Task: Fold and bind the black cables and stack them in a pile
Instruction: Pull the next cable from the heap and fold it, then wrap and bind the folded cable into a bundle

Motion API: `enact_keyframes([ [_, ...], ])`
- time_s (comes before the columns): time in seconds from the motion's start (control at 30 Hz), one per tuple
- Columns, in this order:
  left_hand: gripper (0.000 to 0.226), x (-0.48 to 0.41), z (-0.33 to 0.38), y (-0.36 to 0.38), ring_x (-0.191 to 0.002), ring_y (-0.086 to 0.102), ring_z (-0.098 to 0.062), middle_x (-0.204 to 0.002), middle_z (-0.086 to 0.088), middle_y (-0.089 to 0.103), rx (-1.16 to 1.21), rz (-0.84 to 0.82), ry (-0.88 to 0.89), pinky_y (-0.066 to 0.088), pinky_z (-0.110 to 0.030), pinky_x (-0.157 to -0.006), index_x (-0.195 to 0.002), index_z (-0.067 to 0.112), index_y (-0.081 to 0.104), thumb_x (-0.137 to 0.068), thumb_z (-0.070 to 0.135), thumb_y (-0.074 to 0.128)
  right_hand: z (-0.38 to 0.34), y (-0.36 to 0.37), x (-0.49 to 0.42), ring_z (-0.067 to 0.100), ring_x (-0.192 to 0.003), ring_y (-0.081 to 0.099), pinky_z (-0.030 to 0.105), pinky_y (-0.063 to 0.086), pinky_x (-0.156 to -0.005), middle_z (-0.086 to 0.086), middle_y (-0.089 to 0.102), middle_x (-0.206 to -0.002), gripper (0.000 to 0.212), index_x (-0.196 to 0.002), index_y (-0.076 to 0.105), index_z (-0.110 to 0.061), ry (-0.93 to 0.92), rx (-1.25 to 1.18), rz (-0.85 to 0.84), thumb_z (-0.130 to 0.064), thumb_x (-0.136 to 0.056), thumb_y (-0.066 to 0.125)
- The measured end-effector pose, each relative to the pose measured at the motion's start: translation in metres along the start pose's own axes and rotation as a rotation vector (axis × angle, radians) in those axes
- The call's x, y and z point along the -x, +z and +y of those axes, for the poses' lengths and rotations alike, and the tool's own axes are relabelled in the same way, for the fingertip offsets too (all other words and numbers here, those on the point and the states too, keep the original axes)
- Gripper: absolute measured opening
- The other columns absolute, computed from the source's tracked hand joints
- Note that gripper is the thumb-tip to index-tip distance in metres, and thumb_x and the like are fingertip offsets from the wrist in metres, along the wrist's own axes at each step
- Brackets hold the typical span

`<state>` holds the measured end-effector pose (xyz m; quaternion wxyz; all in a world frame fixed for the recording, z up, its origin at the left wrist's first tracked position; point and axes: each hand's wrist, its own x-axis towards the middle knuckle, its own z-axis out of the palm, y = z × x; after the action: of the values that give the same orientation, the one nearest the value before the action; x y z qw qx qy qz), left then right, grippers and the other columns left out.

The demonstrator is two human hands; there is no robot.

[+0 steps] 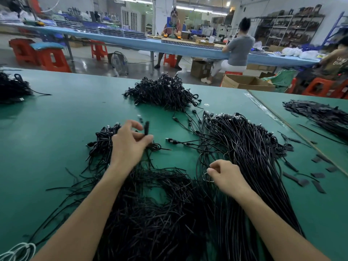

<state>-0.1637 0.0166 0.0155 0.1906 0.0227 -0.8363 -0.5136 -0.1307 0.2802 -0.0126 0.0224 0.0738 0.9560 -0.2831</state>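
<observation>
Evidently midway: left hand (130,146) grips a folded cable (147,127) over the pile (101,142), right hand (227,178) pinches one from the loose heap (248,147).

On the green bench (56,119), the left hand (130,142) sits left of centre, its fingers (146,138) curled round a folded cable (154,146) above a small heap of bundles (102,142). Right of centre and lower, the right hand (226,176) pinches a thin cable loop (209,181) at the edge of a long sheaf of loose cables (248,151). A tangle of thin black ties (150,208) fills the lower middle between the forearms. A pile of bound cables (165,93) lies at upper centre.
</observation>
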Motion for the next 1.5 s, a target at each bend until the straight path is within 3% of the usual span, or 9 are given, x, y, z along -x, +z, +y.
enact_keyframes([
  [0.17, 0.026, -0.032, -0.033, -0.01, -0.082, 0.063, -0.016, -0.106, -0.012, 0.071, -0.189, 0.217, -0.041, 0.047, -0.022, -0.083, -0.111, 0.004, 0.066, -0.088, 0.011, 0.075, 0.002, 0.02, -0.014, 0.021, -0.09, 0.06, 0.034, 0.049, -0.075, 0.003, 0.063, -0.115, 0.024, -0.118, 0.061, -0.018, 0.097, 0.273, 0.037, -0.033, -0.101, 0.053],
  [0.43, 0.032, -0.014, -0.021, 0.003, -0.117, 0.05, -0.025, -0.125, -0.009, 0.058, -0.38, 0.19, 0.07, 0.035, -0.027, -0.096, -0.123, 0.015, 0.066, -0.091, 0.015, 0.069, -0.007, 0.0, -0.016, 0.016, -0.081, 0.058, 0.031, 0.046, -0.066, -0.002, 0.066, -0.095, 0.016, -0.102, 0.066, -0.02, 0.025, -0.013, 0.174, -0.024, -0.102, 0.051],
  [0.67, 0.043, 0.025, 0.018, 0.045, -0.123, 0.049, -0.012, -0.133, 0.005, 0.059, -0.183, -0.585, 0.446, 0.04, -0.033, -0.106, -0.133, 0.027, 0.058, -0.092, 0.02, 0.068, -0.064, -0.029, 0.042, 0.008, -0.06, 0.045, 0.03, 0.039, -0.059, -0.006, 0.056, -0.068, 0.015, -0.083, 0.067, -0.023, -0.414, -0.426, -0.142, -0.027, -0.095, 0.057],
  [0.8, 0.014, 0.03, 0.011, 0.052, -0.092, 0.061, -0.018, -0.101, -0.006, 0.066, -0.009, -0.432, 0.348, 0.052, -0.046, -0.084, -0.096, 0.005, 0.068, -0.097, 0.006, 0.055, -0.066, -0.05, 0.072, 0.004, -0.049, 0.037, 0.019, 0.031, -0.048, -0.006, 0.047, -0.055, 0.029, -0.074, 0.067, -0.019, -0.629, -0.496, -0.172, -0.043, -0.09, 0.061],
  [0.97, 0.043, 0.025, 0.015, 0.024, -0.046, 0.035, -0.008, -0.054, -0.001, 0.046, 0.076, 0.005, 0.304, 0.035, -0.029, -0.046, -0.063, 0.014, 0.047, -0.094, 0.042, 0.059, -0.031, -0.064, 0.049, 0.002, -0.037, 0.037, 0.013, 0.032, -0.041, -0.014, 0.047, -0.045, 0.034, -0.068, 0.063, -0.017, -0.329, -0.314, 0.099, -0.034, -0.097, 0.058],
  [1.1, 0.04, 0.039, 0.027, 0.012, -0.043, 0.038, -0.003, -0.049, 0.013, 0.048, -0.117, -0.37, 0.371, 0.036, -0.023, -0.047, -0.059, 0.026, 0.05, -0.081, 0.054, 0.068, -0.009, -0.052, 0.031, 0.002, -0.063, 0.057, 0.023, 0.052, -0.064, -0.01, 0.065, -0.079, 0.023, -0.092, 0.066, -0.023, -0.164, 0.083, 0.02, -0.04, -0.1, 0.054],
  [1.2, 0.052, 0.05, 0.033, 0.017, -0.042, 0.036, -0.006, -0.047, 0.01, 0.043, -0.211, -0.498, 0.384, 0.033, -0.027, -0.048, -0.06, 0.022, 0.049, -0.087, 0.065, 0.051, -0.013, -0.039, 0.036, -0.002, -0.095, 0.063, 0.024, 0.052, -0.09, -0.017, 0.066, -0.106, 0.031, -0.121, 0.059, -0.039, -0.317, -0.05, -0.213, -0.053, -0.094, 0.056],
  [1.4, 0.055, 0.056, 0.037, 0.018, -0.046, 0.035, -0.007, -0.051, 0.01, 0.043, -0.153, -0.52, 0.351, 0.032, -0.03, -0.05, -0.062, 0.021, 0.047, -0.087, 0.069, 0.037, -0.031, -0.035, 0.046, 0.019, -0.076, 0.066, 0.041, 0.056, -0.072, -0.003, 0.071, -0.081, 0.016, -0.089, 0.071, -0.031, -0.485, -0.369, 0.032, -0.032, -0.099, 0.058],
  [1.5, 0.063, 0.057, 0.039, 0.01, -0.04, 0.033, -0.005, -0.045, 0.013, 0.042, -0.099, -0.549, 0.269, 0.029, -0.021, -0.047, -0.062, 0.015, 0.05, -0.085, 0.071, 0.031, -0.034, -0.044, 0.045, 0.001, -0.056, 0.057, 0.01, 0.042, -0.053, -0.019, 0.063, -0.061, 0.018, -0.086, 0.072, -0.026, -0.482, -0.56, 0.214, -0.024, -0.097, 0.058],
])
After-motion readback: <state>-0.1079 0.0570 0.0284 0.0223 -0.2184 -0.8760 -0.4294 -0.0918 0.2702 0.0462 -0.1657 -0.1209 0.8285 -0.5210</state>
